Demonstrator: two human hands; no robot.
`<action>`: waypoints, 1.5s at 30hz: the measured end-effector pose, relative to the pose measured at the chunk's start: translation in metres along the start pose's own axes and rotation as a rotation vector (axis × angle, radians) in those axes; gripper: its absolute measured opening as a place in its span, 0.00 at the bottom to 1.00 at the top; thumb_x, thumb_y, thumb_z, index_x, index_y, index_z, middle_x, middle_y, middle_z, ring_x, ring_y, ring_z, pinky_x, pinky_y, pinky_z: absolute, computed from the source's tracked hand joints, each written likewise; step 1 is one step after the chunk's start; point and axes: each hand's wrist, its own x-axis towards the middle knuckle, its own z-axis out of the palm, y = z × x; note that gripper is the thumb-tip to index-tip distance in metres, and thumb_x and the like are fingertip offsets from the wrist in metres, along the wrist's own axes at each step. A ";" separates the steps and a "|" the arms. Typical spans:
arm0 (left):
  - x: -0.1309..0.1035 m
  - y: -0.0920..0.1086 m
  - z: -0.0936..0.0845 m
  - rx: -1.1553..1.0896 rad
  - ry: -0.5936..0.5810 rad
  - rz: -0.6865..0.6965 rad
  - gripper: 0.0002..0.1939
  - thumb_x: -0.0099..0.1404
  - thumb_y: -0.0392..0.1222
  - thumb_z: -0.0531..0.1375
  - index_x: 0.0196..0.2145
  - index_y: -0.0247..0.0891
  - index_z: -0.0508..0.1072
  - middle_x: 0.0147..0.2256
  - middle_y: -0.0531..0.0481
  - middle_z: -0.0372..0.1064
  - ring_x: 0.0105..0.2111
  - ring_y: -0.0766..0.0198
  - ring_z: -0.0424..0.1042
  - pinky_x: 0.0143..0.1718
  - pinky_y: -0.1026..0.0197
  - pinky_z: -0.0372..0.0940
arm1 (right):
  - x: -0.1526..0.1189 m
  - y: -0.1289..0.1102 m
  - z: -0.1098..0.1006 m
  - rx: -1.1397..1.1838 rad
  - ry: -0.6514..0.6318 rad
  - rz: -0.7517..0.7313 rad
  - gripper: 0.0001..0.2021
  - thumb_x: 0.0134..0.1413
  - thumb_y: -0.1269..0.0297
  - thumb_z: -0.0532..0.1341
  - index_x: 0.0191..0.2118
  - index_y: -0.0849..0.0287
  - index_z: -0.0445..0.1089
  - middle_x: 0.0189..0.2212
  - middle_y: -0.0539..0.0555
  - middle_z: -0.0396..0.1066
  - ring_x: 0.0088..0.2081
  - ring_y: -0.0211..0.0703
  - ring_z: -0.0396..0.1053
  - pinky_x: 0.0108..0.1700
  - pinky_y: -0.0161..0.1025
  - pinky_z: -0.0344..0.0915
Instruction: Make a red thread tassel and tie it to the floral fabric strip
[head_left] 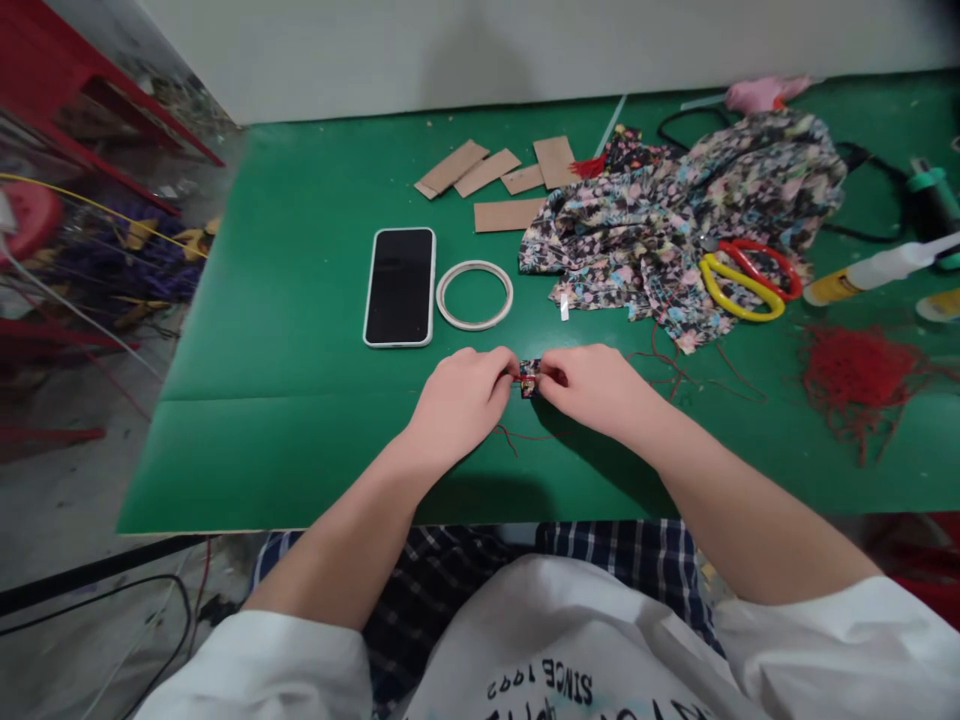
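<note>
In front of me, a small dark floral fabric piece [531, 388] sits between my two hands, with a strand of red cord across it. My left hand [461, 400] is closed in a pinch at its left side, where the red cord runs into the fingertips. On the other side my right hand [600, 390] pinches the fabric piece's right edge. Fingers cover part of both the piece and the cord. A loose red cord end [510, 437] trails on the green table just below the hands.
Beyond my hands lie a roll of tape [475, 324], a phone [400, 288] and cardboard strips [510, 216]. Floral cloth [637, 225] lies at the right, with scissors [742, 287] on it. Further right are a glue bottle [862, 275] and tangled red cords [862, 370].
</note>
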 end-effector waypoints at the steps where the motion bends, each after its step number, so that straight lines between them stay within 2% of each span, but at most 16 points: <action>1: 0.000 0.000 0.000 -0.001 0.000 0.004 0.08 0.64 0.36 0.49 0.36 0.40 0.67 0.27 0.51 0.66 0.31 0.61 0.64 0.30 0.61 0.56 | 0.000 0.000 0.000 0.002 0.000 -0.001 0.10 0.51 0.64 0.50 0.26 0.57 0.66 0.23 0.51 0.70 0.25 0.38 0.63 0.25 0.35 0.44; 9: 0.000 0.000 -0.001 -0.001 0.000 0.007 0.08 0.64 0.36 0.49 0.36 0.40 0.67 0.27 0.52 0.66 0.31 0.61 0.63 0.30 0.61 0.56 | -0.002 -0.003 -0.003 0.002 -0.004 0.006 0.10 0.51 0.64 0.50 0.24 0.58 0.64 0.21 0.50 0.69 0.24 0.37 0.61 0.24 0.35 0.42; 20: -0.001 -0.003 0.000 -0.031 0.006 0.002 0.08 0.64 0.36 0.49 0.36 0.40 0.67 0.27 0.52 0.66 0.31 0.62 0.64 0.29 0.62 0.56 | 0.000 0.000 -0.001 0.008 -0.006 0.000 0.10 0.52 0.64 0.51 0.27 0.57 0.67 0.23 0.50 0.71 0.25 0.38 0.63 0.25 0.34 0.45; 45: 0.000 -0.001 -0.002 -0.039 -0.005 -0.023 0.08 0.63 0.37 0.50 0.35 0.41 0.68 0.26 0.52 0.64 0.31 0.62 0.64 0.29 0.62 0.56 | 0.000 0.000 -0.002 0.017 -0.019 -0.003 0.10 0.52 0.64 0.51 0.27 0.57 0.68 0.24 0.50 0.72 0.26 0.38 0.64 0.25 0.34 0.45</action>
